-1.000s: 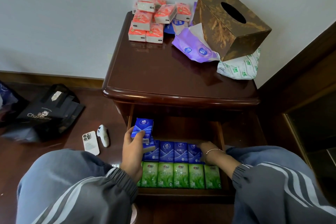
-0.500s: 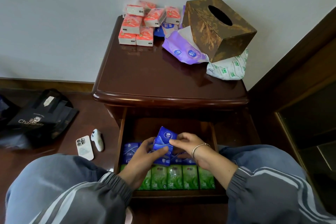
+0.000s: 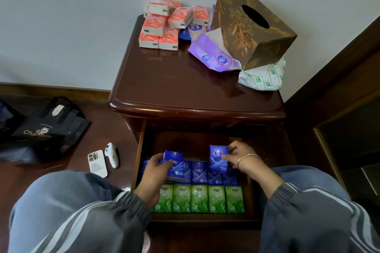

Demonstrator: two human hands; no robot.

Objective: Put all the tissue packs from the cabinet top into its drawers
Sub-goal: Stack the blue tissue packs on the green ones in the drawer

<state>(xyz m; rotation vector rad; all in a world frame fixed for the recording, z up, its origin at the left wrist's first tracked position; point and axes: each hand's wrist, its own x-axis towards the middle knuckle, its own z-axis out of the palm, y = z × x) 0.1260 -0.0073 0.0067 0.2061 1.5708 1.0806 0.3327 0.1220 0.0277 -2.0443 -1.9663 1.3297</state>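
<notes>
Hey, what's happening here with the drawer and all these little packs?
A person is sorting tissue packs into the open drawer of a wooden cabinet. The left hand holds one blue pack and the right hand another blue pack, both above a row of blue packs behind a row of green packs. A heap of orange packs sits on the cabinet top beside a tissue box.
</notes>
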